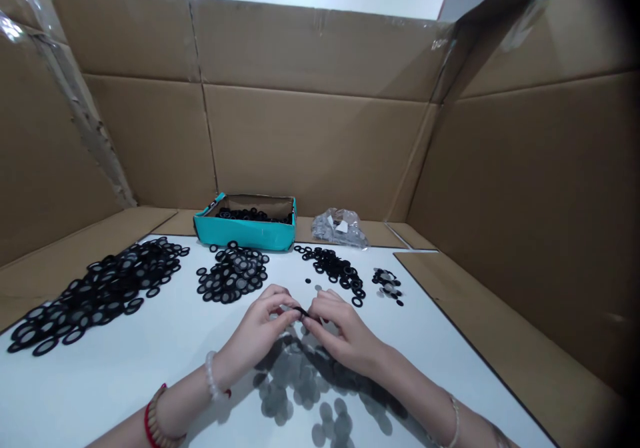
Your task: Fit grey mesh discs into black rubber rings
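- Centrally, we pinch a small black ring (300,312) edge-on between both hands, just above the middle of the white table (440,348); most of it is hidden by our fingers.
- Our left hand (260,321) is closed on the ring from the 9 o'clock side, thumb and fingertips curled around it.
- Our right hand (345,333) grasps it from the 3 o'clock side, its fingertips (313,321) meeting those of the left hand.
- At 6 o'clock, right below our hands, grey mesh discs (295,375) lie scattered on the table, some overlapping.
- At 9 to 10 o'clock, well apart from our hands, lies the largest heap of black rings (100,295).
- At 11 o'clock sits a rounder heap of black rings with grey mesh centres (233,273).
- Near 12 to 1 o'clock, a looser spread of black rings (330,267) runs close to our fingertips.
- At 2 o'clock lies a small mixed cluster of black rings and grey discs (386,283).
- Beyond these, near 12 o'clock, a teal box (245,233) holds more black rings (253,216).
- Just beside it, toward 1 o'clock, rests a clear plastic bag (339,228) of grey pieces.
- Brown cardboard panels (310,148) stand around the far and side edges of the table.
- Our left wrist wears a white bead bracelet (212,375) and a red-and-wood beaded band (157,418).
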A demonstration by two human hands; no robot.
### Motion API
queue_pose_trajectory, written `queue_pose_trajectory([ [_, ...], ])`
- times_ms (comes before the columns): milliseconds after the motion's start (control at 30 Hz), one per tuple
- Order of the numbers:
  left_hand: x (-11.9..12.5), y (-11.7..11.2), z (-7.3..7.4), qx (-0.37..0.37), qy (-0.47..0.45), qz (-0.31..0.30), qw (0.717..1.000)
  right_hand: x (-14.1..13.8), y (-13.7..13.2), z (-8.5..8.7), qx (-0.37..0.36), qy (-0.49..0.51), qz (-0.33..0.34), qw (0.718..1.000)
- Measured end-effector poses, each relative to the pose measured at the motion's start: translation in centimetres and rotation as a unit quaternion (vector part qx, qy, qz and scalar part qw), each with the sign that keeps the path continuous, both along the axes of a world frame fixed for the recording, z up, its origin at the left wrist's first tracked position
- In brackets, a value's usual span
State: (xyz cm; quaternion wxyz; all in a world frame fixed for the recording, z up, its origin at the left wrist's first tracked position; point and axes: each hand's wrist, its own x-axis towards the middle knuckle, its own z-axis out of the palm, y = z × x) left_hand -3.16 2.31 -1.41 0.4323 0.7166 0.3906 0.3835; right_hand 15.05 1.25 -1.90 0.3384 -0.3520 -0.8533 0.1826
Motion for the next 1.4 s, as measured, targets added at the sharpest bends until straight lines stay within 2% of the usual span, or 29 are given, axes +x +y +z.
queue_pose_trajectory([
  [200,0.6,0.1,-0.3,-0.038,-0.056,0.039,0.997,-0.9,-0.5,-1.0,-0.029,0.084,-0.015,0.996],
  [333,0.9,-0.1,-0.8,-0.139,-0.134,-0.002,0.981,-1.1,-0.5,-1.2,-0.073,0.070,-0.032,0.994],
  [400,0.8,-0.1,-0.9,-0.161,-0.142,-0.014,0.977,-0.9,-0.3,-0.9,-0.082,0.066,-0.031,0.994],
  [467,0.5,-0.1,-0.8,-0.131,-0.111,-0.008,0.985,-0.6,-0.1,-0.6,-0.086,0.060,-0.021,0.994],
  [567,0.0,-0.1,-0.4,-0.022,-0.031,-0.012,0.999,-0.2,0.2,-0.2,-0.079,0.035,-0.005,0.996],
  [667,-0.4,0.0,0.0,0.068,0.039,-0.019,0.997,0.1,0.2,0.2,-0.063,-0.006,-0.001,0.998],
  [833,-0.7,0.3,0.3,0.093,0.093,-0.028,0.991,0.4,-0.1,1.1,-0.003,-0.081,-0.001,0.997],
  [967,-0.4,0.3,0.3,0.061,0.075,-0.032,0.995,0.4,-0.3,1.1,0.024,-0.089,0.012,0.996],
  [1100,0.0,0.1,0.1,0.014,0.030,0.012,0.999,0.1,-0.4,0.5,0.018,-0.041,0.002,0.999],
  [1333,0.6,0.3,-0.4,-0.124,-0.087,-0.001,0.988,-0.1,0.0,0.0,-0.066,0.035,-0.022,0.997],
  [1400,0.6,0.3,-0.5,-0.139,-0.104,0.007,0.985,-0.1,0.2,-0.1,-0.081,0.036,-0.020,0.996],
])
